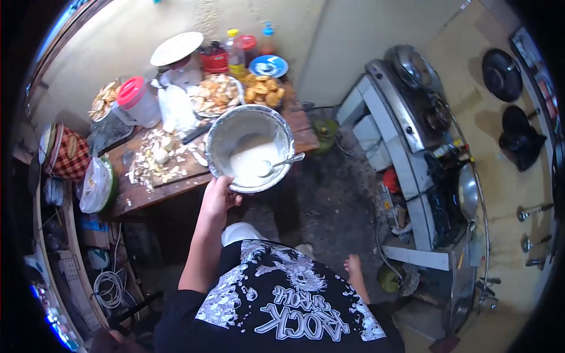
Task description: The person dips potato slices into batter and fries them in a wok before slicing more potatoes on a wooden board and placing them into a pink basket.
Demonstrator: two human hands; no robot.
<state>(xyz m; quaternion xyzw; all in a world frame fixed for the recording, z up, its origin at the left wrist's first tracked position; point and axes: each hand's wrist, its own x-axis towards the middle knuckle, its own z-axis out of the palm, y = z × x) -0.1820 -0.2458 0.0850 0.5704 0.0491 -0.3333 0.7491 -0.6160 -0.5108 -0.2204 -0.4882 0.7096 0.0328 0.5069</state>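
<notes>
My left hand (220, 193) is closed on the near rim of a deep mixing bowl (217, 154), thumb over the edge. Pale, creamy batter (250, 154) covers the bowl's bottom. A metal spoon (288, 161) leans in it, its handle sticking out over the right rim. Down at my side hangs my right hand (353, 264), fingers curled in and no object showing in them. Just beyond the bowl stand a plate of golden fried pieces (263, 91) and a plate of pale slices (216, 94). Left of the bowl, chopped pieces (158, 156) litter the board, close to a dark knife handle (197, 133).
The wooden table (303, 126) carries a red-lidded pitcher (139, 101), a yellow-capped bottle (235, 54) and a blue plate (269, 66). To the right, a gas stove (394, 106) sits on a tiled counter (402, 163). Pans (502, 75) hang on the wall.
</notes>
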